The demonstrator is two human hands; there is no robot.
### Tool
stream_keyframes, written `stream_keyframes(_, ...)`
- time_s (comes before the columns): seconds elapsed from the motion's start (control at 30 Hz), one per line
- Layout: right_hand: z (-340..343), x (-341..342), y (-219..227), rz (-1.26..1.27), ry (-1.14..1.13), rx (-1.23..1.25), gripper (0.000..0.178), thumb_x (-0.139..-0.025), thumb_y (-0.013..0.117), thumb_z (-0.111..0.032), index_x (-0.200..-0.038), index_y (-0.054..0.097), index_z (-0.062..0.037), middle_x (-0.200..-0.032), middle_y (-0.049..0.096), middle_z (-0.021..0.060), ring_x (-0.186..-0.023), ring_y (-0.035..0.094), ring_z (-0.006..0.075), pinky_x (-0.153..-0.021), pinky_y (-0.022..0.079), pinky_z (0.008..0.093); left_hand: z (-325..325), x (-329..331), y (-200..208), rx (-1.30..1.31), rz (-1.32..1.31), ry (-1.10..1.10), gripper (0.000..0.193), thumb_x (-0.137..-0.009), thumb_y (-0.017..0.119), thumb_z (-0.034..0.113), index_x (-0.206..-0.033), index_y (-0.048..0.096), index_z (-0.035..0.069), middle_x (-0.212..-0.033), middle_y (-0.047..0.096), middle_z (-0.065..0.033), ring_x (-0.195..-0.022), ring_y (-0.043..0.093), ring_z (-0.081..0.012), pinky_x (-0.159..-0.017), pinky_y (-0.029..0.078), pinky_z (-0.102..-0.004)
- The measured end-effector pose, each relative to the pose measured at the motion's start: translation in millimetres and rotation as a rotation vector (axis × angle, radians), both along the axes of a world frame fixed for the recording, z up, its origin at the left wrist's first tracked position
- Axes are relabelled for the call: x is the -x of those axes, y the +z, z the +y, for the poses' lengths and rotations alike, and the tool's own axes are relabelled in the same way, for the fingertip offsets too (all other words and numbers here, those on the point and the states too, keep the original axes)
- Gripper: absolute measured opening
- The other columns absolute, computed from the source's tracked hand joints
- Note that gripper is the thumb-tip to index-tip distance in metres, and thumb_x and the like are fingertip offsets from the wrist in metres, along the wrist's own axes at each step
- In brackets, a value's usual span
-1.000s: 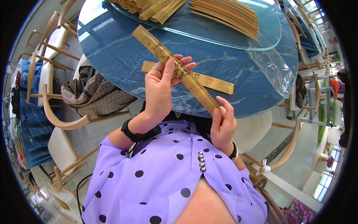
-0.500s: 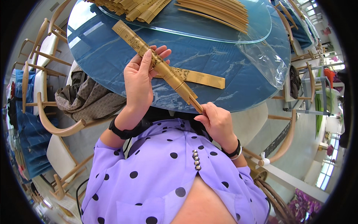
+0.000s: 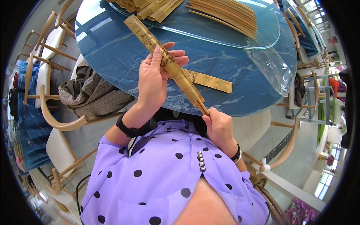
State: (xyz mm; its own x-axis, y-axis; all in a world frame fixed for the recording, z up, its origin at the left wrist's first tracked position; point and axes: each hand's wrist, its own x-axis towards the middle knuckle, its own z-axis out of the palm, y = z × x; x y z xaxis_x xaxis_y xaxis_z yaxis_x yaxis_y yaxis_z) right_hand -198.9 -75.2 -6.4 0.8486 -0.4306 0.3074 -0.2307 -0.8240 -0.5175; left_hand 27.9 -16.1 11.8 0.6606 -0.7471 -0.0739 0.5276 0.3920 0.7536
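Observation:
A long gold paper chopstick sleeve [image 3: 173, 66] slants over the near edge of the table, held by my left hand [image 3: 154, 75] with the thumb on top and the fingers behind it. From its lower end stick out the tan ends of wooden chopsticks [image 3: 203, 108]. My right hand [image 3: 220, 126] pinches those ends between thumb and fingers. Behind the held sleeve, another gold sleeve [image 3: 213, 82] lies flat on the blue tabletop, partly covered by it.
A glass turntable [image 3: 210, 40] bears a pile of gold sleeves [image 3: 165, 10] and a row of loose chopsticks [image 3: 225, 17]. Clear plastic wrapping [image 3: 272, 69] lies on the table's right side. A patterned bag [image 3: 95, 93] rests on a chair at the left. Wooden chairs stand on both sides.
The view has shifted slightly, so the table and both hands appear a little further right. My grip on the sleeve and the chopsticks looks the same.

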Motion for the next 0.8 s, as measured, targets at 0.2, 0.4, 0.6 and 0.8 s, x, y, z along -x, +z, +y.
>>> stream_keyframes(0.2,8.6,-3.5,0.4,-0.048,-0.048,-0.052,0.020,-0.098,0.062,-0.016,-0.086,0.053,-0.0034,-0.065,0.055,0.0129,-0.055,0.056,0.0341,-0.051,0.044,0.0417,-2.6,9.1,5.9,0.004,-0.016,0.079,0.036,-0.112,0.032,0.026,-0.123,0.050,-0.004,-0.117,0.067,-0.0233,-0.104,0.071,-0.0310,-0.092,0.058,-0.0407)
stream_keyframes(0.4,10.8,-4.6,-1.1,-0.051,-0.036,-0.139,0.020,-0.100,0.059,-0.015,-0.086,0.053,-0.0032,-0.065,0.054,0.0130,-0.053,0.055,0.0337,-0.050,0.042,0.0421,1.2,5.8,0.5,0.039,0.003,0.039,0.038,-0.112,0.032,0.027,-0.126,0.050,-0.003,-0.125,0.063,-0.0256,-0.110,0.068,-0.0314,-0.099,0.056,-0.0430)
stream_keyframes(0.6,12.4,-3.1,-0.7,-0.037,-0.037,-0.143,0.019,-0.101,0.058,-0.015,-0.086,0.054,-0.0031,-0.063,0.052,0.0126,-0.052,0.054,0.0334,-0.049,0.041,0.0422,2.1,5.7,6.4,0.039,-0.039,0.123,0.045,-0.111,0.031,0.035,-0.120,0.054,-0.003,-0.109,0.069,-0.0217,-0.094,0.073,-0.0290,-0.082,0.060,-0.0368)
stream_keyframes(0.8,13.9,-1.8,2.3,-0.094,-0.045,-0.179,0.019,-0.100,0.057,-0.012,-0.085,0.054,-0.0020,-0.063,0.050,0.0128,-0.051,0.052,0.0338,-0.049,0.040,0.0422,5.1,-6.0,-24.8,-0.164,-0.404,0.216,0.047,-0.110,0.039,0.040,-0.090,0.059,0.003,-0.072,0.065,-0.0070,-0.058,0.061,-0.0124,-0.052,0.048,-0.0246)
